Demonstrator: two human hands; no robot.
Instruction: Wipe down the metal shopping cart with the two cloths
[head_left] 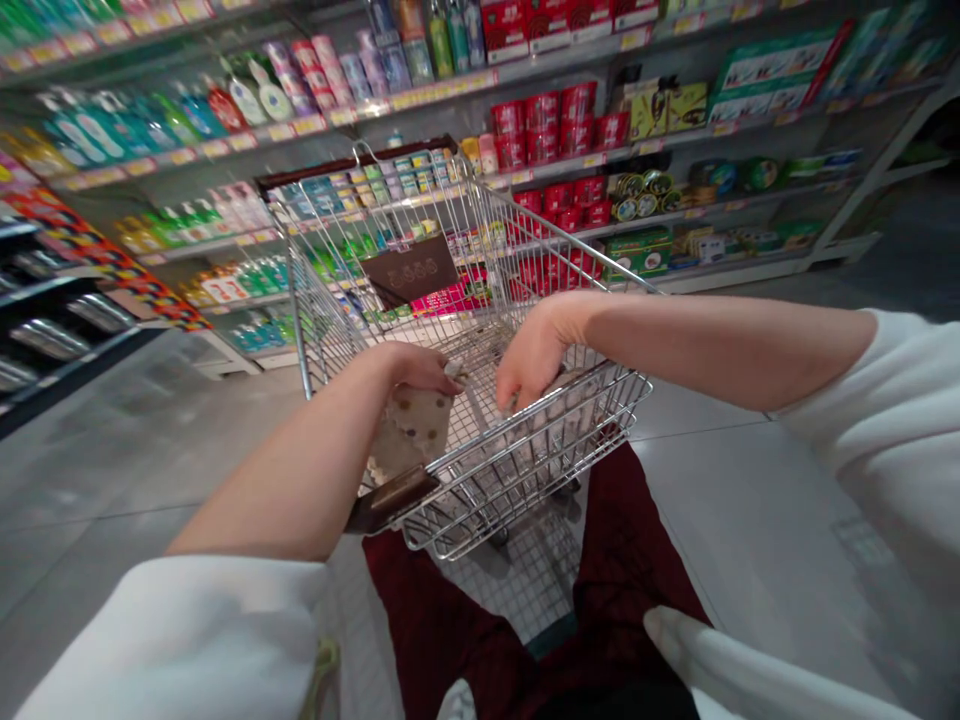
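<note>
Both my arms reach down into a metal shopping cart (525,430) that stands in front of me. My left hand (420,368) is closed on the upper edge of a beige spotted cloth item (420,418), which hangs inside the cart near its left side. I cannot tell whether this is a bag or a loose piece of fabric. To the right, my right hand (531,352) points downward with its fingers curled together. Pale, crumpled material (562,405) lies just below and beside it. Whatever its fingertips grip is too blurred to name.
Beyond the cart, shelves hold pump bottles (247,95), red tins (544,120) and boxes (667,105). A brown sign (411,272) is fixed to the cart's far end. A dark rack (52,340) stands at the left. Grey floor tiles (720,500) surround the cart.
</note>
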